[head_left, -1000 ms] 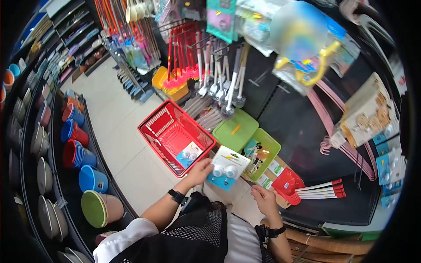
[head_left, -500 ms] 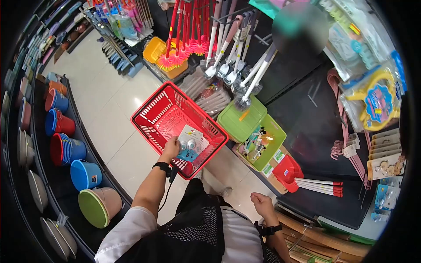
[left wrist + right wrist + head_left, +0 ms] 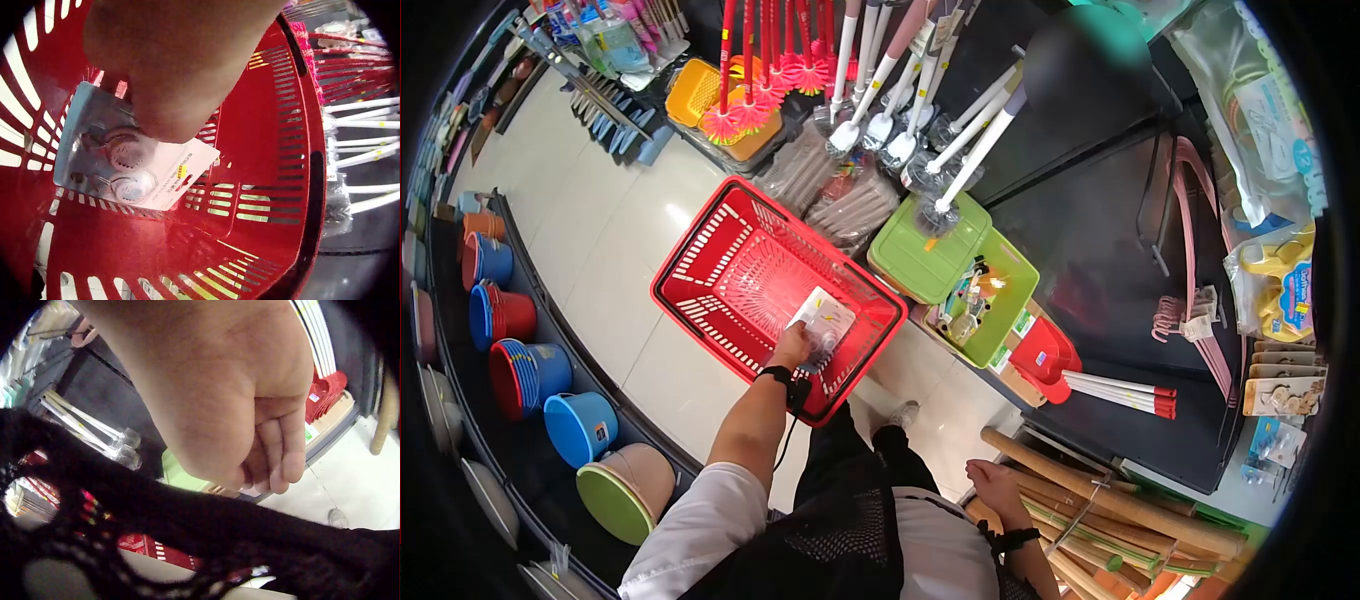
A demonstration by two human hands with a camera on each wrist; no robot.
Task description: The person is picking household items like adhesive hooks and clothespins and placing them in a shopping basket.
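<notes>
Your left hand (image 3: 793, 346) pinches the blister card (image 3: 824, 312) by its near end. The card lies just beyond your fingers, down inside the red basket (image 3: 700, 255). Your right hand (image 3: 992, 482) hangs empty, fingers loosely curled, right beside the bamboo poles (image 3: 1100, 487).

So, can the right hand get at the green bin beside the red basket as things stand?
Probably yes: the right hand holds nothing, and mostly open floor lies between it and the green bin. The left hand grips the carded pack.
</notes>
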